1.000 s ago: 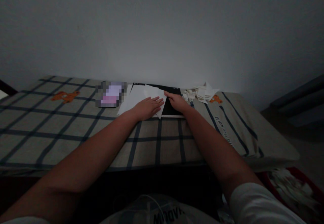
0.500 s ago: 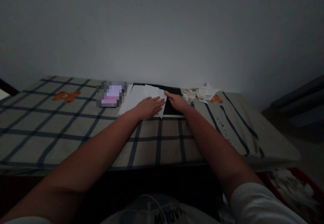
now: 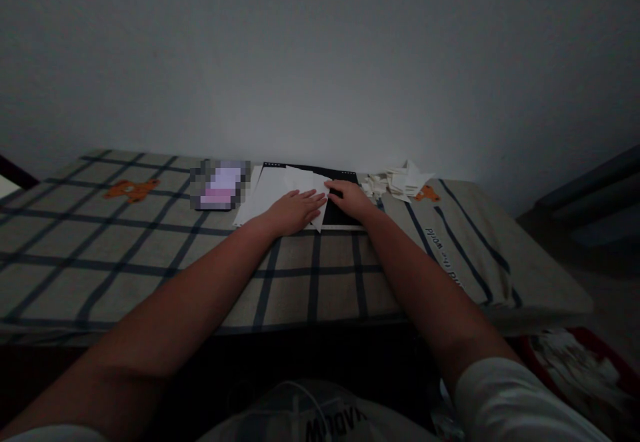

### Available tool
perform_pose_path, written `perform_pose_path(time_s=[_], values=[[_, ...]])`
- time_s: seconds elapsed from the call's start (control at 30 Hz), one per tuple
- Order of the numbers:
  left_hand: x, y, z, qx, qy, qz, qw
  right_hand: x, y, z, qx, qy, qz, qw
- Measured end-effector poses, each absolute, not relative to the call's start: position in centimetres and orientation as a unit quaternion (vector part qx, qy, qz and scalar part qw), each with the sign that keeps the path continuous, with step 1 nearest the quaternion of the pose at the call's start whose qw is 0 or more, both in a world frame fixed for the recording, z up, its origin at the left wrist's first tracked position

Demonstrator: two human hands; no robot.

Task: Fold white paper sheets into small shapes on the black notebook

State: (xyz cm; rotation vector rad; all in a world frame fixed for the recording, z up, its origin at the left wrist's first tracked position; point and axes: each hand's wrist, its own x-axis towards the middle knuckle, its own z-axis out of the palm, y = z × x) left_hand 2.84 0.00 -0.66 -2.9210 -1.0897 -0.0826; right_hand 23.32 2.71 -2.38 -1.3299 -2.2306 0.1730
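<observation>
A: Both hands are on the white paper sheet (image 3: 280, 192), just left of the frame's centre. The left hand (image 3: 295, 210) lies flat on it with fingers spread; nothing is pinched.

B: And the right hand (image 3: 350, 199)?

A: It presses on the sheet's right edge with fingers together, where the paper overlaps the black board (image 3: 340, 212). Whether it nips the fold or only pushes down, I cannot tell in this dim light.

B: What could go wrong?

A: The folded point hangs past the board's near edge onto the checked cloth (image 3: 200, 255). Cloth is soft, so, to my mind, a crease pressed there could come out crooked or weak. The sheet might also slip on the smooth board if one palm lifts.

B: Anything nearby in the way?

A: The heap of folded paper pieces (image 3: 395, 183) sits just right of the right hand, upper centre-right; a sweep of the wrist could scatter it. The blurred phone-like item (image 3: 220, 185) lies left of the sheet, apart from both hands.
</observation>
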Motion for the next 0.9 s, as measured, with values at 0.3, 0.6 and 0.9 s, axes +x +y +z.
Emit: perform_pose_path(time_s=[0.3, 0.6, 0.9], values=[[3.4, -0.1, -1.2, -0.927, -0.371, -0.045, 0.022, 23.1, 2.1, -1.8, -0.516, -0.83, 0.0, 0.211], [3.5, -0.5, -1.0, -0.898, -0.43, -0.074, 0.049, 23.1, 2.3, -1.8, -0.481, -0.845, 0.037, 0.23], [3.7, -0.6, -1.4, -0.893, -0.44, -0.086, 0.043, 23.3, 0.9, 0.0, -0.42, -0.879, 0.092, 0.207]])
